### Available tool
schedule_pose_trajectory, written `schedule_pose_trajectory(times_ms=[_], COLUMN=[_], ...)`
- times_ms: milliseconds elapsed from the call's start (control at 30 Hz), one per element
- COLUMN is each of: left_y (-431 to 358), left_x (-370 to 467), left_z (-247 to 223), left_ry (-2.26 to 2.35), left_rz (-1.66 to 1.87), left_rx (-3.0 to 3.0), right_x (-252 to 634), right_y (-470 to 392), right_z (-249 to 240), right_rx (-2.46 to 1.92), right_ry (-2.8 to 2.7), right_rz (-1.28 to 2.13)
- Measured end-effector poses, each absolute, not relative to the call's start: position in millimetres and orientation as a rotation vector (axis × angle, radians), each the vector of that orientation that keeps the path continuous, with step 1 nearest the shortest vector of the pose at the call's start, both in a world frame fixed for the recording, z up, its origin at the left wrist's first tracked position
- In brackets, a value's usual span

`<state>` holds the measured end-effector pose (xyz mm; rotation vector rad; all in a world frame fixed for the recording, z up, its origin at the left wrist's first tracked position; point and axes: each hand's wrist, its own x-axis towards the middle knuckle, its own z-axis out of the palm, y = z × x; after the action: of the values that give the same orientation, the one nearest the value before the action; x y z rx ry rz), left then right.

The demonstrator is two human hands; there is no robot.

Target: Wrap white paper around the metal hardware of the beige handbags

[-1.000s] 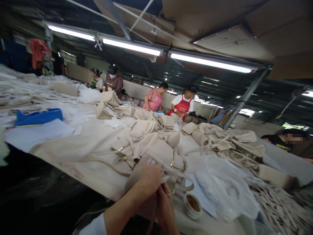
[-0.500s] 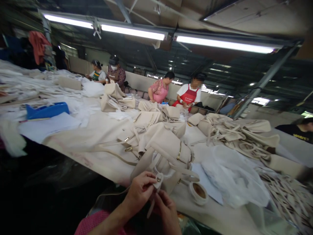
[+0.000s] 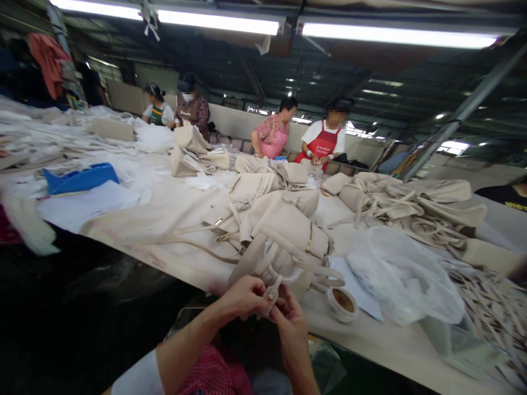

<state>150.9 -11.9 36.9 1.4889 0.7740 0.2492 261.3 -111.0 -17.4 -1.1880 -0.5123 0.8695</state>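
At the table's near edge, my left hand (image 3: 246, 298) pinches a small beige strap tab (image 3: 272, 292) with a little fitting on its face. My right hand (image 3: 291, 319) grips the same tab from the other side, fingers closed and close to my left fingertips. Just beyond them lies a beige leather handbag (image 3: 288, 222) with gold-coloured hardware, its straps loose around it. To the right of my right hand stands a round tub (image 3: 342, 304) with brown contents. My fingers cover part of the tab.
Clear plastic bags (image 3: 405, 277) and a heap of beige straps (image 3: 486, 304) lie to the right. More beige bags (image 3: 411, 203) cover the table's middle. A blue holder (image 3: 82, 178) rests on white sheets at left. Several co-workers stand across the table.
The strap tab has turned between my hands: its tail hung downward before, and now an end points up. My right fingers have come up to it. The whole view has tilted down slightly.
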Motion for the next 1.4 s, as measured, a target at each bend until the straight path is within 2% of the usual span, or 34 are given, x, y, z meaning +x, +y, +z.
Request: schedule_pose_trajectory(times_ms=[267,433,600,900,1167,1400], left_y=[-7.7,-22.1,-26.4,-18.6,-18.5,-21.5], left_x=[158.6,166.1,164.9,162.3,161.4,148.4], left_z=[40.3,43.5,28.8,10.0,6.6,18.7], left_ry=[0.871,0.937,0.952,0.903,0.897,0.727], left_rz=[0.191,0.376,0.387,0.359,0.351,0.207], left_rx=[1.779,1.925,1.78,1.423,1.359,1.291], right_x=[263.0,260.8,257.4,255.3,253.5,261.9], right_y=[-116.1,-117.5,-122.4,-128.9,-125.0,-120.3], right_z=[-23.4,-19.9,-14.4,-11.9,-12.6,-23.3], right_rx=[-1.137,-1.092,-1.054,-1.116,-1.466,-1.312], right_ry=[-0.474,-0.335,-0.138,-0.297,-0.426,-0.617], right_rz=[0.928,0.94,1.115,1.148,0.93,0.855])
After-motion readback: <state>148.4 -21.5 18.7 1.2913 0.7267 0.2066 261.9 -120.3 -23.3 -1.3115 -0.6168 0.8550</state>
